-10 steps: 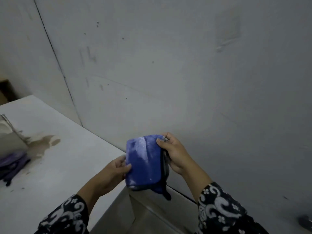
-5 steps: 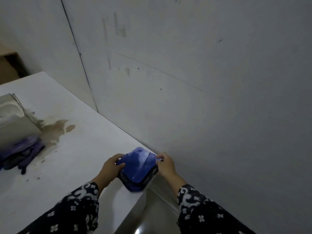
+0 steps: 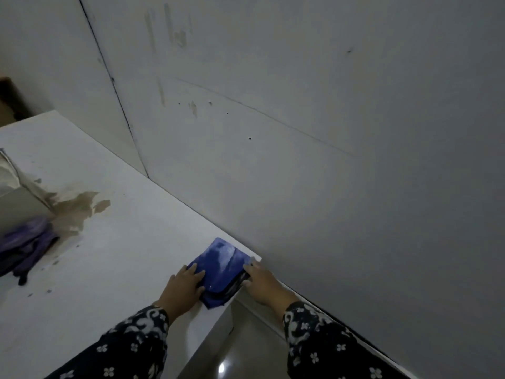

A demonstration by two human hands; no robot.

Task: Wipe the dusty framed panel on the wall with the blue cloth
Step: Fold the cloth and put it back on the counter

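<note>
Cloth: the blue cloth (image 3: 220, 265) lies folded on the corner of the white counter (image 3: 131, 258), just beside the wall (image 3: 328, 160), with pale dust streaks across its upper face.
Left hand: the left hand (image 3: 183, 288) rests on the cloth's left edge, fingers laid nearly straight and close together, pressing down and not pinching.
Right hand: the right hand (image 3: 261, 283) touches the right edge, fingers extended along the fold (whether the thumb tucks under is not visible).
Panel: no framed panel shows in this view; only bare, marked wall.
Bystanders: a purple rag (image 3: 23, 247) and a brown stain (image 3: 79, 209) sit well apart to the left.
Risk: part of the cloth overhangs the counter's edge, so a careless release could probably let it slide to the floor.
Risk two: wiping with the dusty face outward would likely smear grime onto the panel.
</note>
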